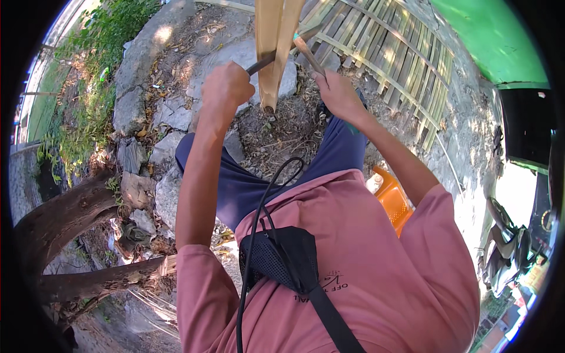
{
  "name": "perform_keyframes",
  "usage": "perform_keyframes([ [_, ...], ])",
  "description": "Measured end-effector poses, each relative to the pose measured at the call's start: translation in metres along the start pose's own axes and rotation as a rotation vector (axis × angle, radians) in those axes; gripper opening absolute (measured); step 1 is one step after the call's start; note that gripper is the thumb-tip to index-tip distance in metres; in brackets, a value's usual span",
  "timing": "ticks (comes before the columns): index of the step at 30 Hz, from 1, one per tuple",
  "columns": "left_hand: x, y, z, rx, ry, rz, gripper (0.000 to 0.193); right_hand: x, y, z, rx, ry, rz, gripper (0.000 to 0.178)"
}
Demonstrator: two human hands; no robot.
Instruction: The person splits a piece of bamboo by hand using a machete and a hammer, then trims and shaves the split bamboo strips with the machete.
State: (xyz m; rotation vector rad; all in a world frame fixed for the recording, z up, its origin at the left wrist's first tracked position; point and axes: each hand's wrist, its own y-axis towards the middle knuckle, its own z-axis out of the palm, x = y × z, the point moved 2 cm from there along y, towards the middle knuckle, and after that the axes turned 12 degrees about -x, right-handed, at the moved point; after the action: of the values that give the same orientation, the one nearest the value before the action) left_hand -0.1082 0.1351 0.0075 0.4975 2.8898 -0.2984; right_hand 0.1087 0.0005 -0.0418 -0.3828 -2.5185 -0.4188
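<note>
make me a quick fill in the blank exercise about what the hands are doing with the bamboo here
1. The left hand is closed round the handle of a ____ whose dark blade meets the bamboo.
2. The right hand grips a short ____ stick raised beside the split bamboo piece.
3. Behind the bamboo piece lies a woven bamboo ____ on the ground.
4. By the person's right hip sits an ____ plastic chair.

Missing words: knife; wooden; lattice panel; orange

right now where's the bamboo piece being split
In the head view it stands upright at top centre, the bamboo piece between the left hand and right hand, its lower end on the ground.
</note>
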Motion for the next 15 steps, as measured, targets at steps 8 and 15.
perform_keyframes([
  [8,0.022,0.001,0.009,-0.07,-0.071,-0.031,0.027,0.089,0.044,-0.103,-0.365,0.382,-0.037,0.044],
  [15,0.02,0.008,0.014,-0.017,-0.015,-0.027,0.029,0.045,0.023,-0.062,0.078,0.141,0.176,0.042],
])
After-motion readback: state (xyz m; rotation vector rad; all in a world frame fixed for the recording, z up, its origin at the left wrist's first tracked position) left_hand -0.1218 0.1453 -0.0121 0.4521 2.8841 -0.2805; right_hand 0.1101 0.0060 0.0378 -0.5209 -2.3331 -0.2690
